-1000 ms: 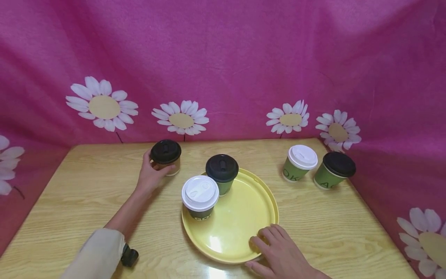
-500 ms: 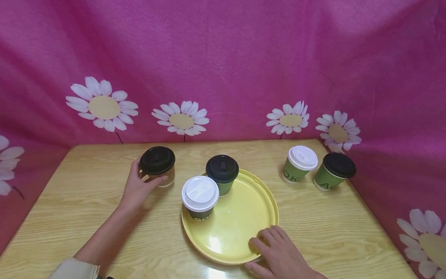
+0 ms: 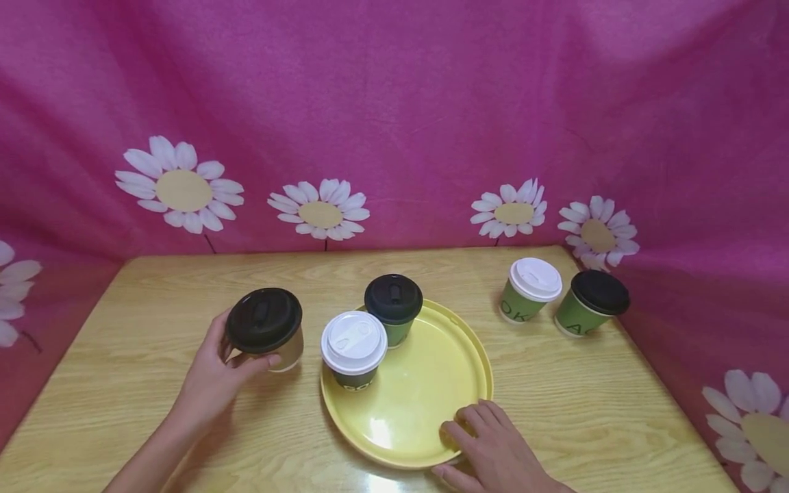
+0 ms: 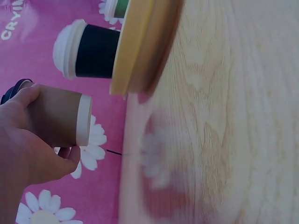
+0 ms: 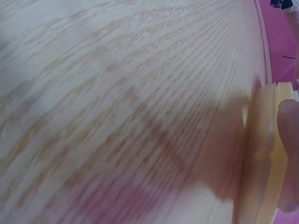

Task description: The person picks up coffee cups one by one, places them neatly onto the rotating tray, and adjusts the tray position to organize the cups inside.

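My left hand (image 3: 209,383) grips a brown paper coffee cup (image 3: 288,352) with a black lid, left of the round yellow tray (image 3: 425,390). In the left wrist view the brown cup (image 4: 58,114) is raised off the table, thumb on one side and fingers on the other. At the tray's near right rim, my right hand (image 3: 496,445) holds the edge, fingers over the inside and thumb outside. Standing on the tray's left part are a dark cup with a white lid (image 3: 354,346) and, behind it, a green cup with a black lid (image 3: 394,308).
Toward the table's right edge stand a green cup with a white lid (image 3: 530,287) and a green cup with a black lid (image 3: 592,301). A pink curtain (image 3: 394,123) with daisies hangs behind the wooden table (image 3: 592,397) and along its sides.
My left hand has carried the brown cup from the back of the table toward me and slightly left, and it looks higher. My right hand and the tray stay put.
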`<state>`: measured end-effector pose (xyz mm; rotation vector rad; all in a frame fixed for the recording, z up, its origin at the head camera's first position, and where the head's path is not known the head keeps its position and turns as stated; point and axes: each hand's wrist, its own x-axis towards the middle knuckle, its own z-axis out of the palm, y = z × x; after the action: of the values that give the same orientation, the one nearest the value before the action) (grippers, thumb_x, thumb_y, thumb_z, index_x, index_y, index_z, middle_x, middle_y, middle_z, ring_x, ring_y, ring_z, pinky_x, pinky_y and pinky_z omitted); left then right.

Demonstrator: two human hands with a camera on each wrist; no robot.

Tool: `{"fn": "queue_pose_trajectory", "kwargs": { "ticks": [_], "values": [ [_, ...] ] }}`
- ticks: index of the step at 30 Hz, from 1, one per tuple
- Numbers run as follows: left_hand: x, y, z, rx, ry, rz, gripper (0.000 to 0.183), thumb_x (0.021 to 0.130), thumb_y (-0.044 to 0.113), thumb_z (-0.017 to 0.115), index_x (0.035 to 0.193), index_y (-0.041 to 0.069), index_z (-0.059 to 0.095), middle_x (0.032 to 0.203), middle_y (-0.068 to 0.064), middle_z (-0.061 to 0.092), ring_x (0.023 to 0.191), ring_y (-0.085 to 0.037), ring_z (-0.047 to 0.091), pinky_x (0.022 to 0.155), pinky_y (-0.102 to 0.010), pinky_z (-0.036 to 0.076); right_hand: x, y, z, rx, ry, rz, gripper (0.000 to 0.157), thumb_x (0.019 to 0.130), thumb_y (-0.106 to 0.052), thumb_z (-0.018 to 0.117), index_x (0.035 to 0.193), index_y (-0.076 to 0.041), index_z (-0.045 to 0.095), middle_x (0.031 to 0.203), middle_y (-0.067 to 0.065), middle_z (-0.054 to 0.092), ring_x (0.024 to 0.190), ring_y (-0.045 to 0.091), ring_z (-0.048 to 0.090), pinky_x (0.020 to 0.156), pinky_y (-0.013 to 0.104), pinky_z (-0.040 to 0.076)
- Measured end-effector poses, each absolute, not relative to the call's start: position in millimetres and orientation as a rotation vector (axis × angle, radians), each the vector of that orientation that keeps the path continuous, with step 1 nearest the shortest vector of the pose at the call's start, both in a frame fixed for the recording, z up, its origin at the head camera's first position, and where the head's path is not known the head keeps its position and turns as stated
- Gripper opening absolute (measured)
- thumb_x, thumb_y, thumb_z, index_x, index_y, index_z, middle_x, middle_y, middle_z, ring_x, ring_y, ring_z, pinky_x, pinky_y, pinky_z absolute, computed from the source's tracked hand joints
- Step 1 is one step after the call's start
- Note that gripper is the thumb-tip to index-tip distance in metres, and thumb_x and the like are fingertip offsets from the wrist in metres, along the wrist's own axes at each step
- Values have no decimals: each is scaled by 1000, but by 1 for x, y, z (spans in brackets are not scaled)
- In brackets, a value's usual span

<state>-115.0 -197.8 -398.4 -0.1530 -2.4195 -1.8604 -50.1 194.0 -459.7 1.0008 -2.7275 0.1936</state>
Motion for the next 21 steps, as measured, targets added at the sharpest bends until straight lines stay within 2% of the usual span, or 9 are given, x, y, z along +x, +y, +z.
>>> {"fn": "queue_pose_trajectory", "kwargs": {
  "ticks": [6, 10, 21],
  "values": [
    [-96, -197, -389, -231, -2393, -1900, 83, 73, 6, 76, 140, 22, 30, 132, -1, 42, 120, -8, 39, 87, -15, 40, -50, 193, -460, 1001, -2757, 213, 36, 85, -60, 47, 98, -27, 53, 92, -10, 42, 87, 12, 40, 84, 36, 31],
    [-87, -195, -383, -276, -2429, -1865, 85, 71, 7, 78, 140, 22, 31, 133, 0, 41, 120, -7, 38, 90, -13, 37, -50, 194, -459, 1005, -2746, 206, 36, 85, -60, 48, 98, -26, 53, 91, -10, 42, 86, 12, 40, 82, 35, 32],
    [-69, -181, -379, -398, -2404, -1946, 84, 68, 5, 79, 138, 20, 35, 133, -2, 43, 120, -7, 41, 93, -15, 36, -49, 193, -459, 996, -2722, 203, 37, 84, -61, 48, 96, -27, 53, 91, -10, 43, 85, 12, 40, 79, 35, 34]
  ]
}}
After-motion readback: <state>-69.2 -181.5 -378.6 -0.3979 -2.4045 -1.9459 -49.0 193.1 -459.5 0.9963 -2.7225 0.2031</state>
